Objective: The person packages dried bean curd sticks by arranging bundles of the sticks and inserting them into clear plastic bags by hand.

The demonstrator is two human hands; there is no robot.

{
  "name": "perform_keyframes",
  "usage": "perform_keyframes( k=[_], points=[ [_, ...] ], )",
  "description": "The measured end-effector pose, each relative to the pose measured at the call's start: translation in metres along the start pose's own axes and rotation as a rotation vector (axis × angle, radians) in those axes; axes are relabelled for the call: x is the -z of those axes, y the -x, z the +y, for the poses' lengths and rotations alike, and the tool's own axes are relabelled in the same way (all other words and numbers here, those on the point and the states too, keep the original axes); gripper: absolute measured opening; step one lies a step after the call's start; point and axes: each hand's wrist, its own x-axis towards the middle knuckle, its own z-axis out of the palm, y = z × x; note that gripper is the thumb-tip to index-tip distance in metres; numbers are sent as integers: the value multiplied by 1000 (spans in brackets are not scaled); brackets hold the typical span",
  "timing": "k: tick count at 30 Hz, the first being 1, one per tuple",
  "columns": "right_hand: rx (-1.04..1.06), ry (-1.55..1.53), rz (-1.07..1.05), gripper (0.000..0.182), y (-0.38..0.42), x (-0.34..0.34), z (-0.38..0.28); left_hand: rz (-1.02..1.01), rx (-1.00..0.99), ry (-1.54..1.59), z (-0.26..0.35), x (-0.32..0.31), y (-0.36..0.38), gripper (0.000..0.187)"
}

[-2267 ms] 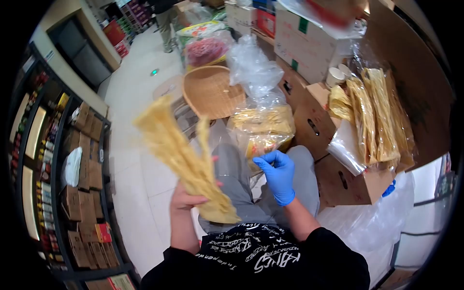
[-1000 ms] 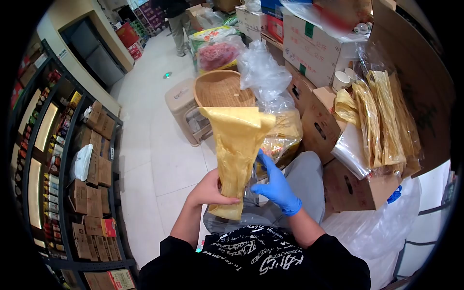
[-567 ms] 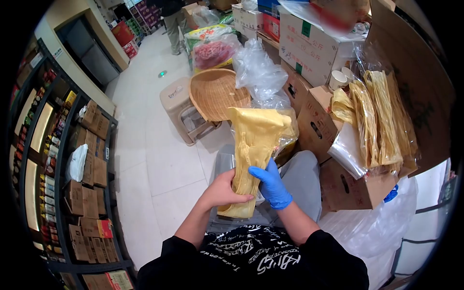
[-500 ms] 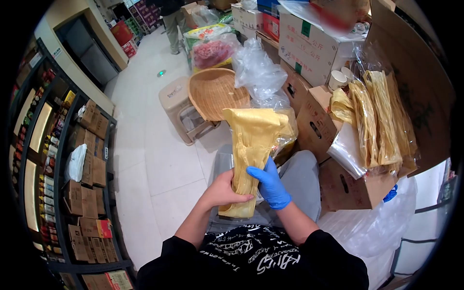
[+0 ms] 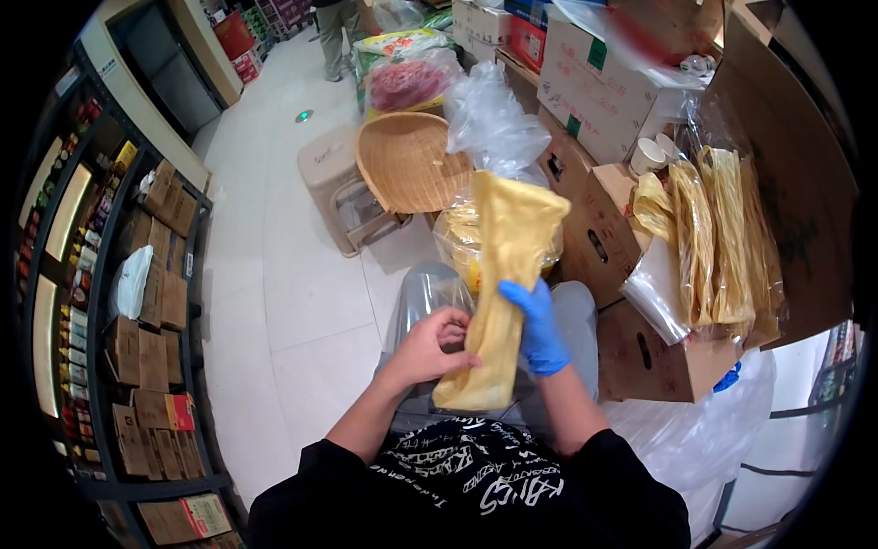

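In front of my lap stands a long folded bundle of yellow dried tofu skin, wider at its top end. My right hand, in a blue glove, grips its right side with the thumb across the front. On the lower left edge, my bare left hand has its thumb pressed to the bundle and its fingers curled; the fingertips are partly hidden. Behind the bundle, a clear bag of more yellow pieces shows near my knees.
A woven basket rests on a beige stool. On the right, bagged tofu skin sticks and a plastic bag stack lie on a cardboard box. Shelves line the left. A person stands far back.
The bundle has turned so a smoother face shows, and its top has shifted right. My right hand has slid toward its right edge; my left fingers have curled more. The view has shifted slightly.
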Motion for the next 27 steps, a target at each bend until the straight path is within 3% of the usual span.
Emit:
perform_keyframes(
  k=[1,3,4,5,8,9,11,13,21,25,27],
  points=[
    [-37,-27,37,52,-1,7,-9,6,0,4,1,2,-2,38],
    [-51,54,-16,54,-1,20,-32,157,71,-61,4,9,-7,16],
    [-58,131,-65,57,1,24,-42,222,11,-107,2,7,-8,10],
    [-64,137,-68,57,5,26,-50,227,12,-101,0,7,-10,10],
    [-139,540,-129,60,21,24,-69,351,-74,-324,-5,2,-17,8],
    [-142,545,-123,60,27,25,-73,420,-87,-382,-6,-1,-20,9],
    [-192,841,-109,61,37,29,-78,486,-98,-433,-12,-6,-26,14],
    [-281,854,-80,64,45,34,-80,521,-138,-462,-23,-9,-32,24],
    [-360,1192,50,80,65,52,-83,469,-260,-463,-63,-39,-61,51],
    [-380,1321,119,82,66,58,-81,438,-216,-361,-75,-52,-70,68],
    [-378,1420,134,82,65,54,-80,476,-297,-406,-80,-56,-71,73]
  ],
)
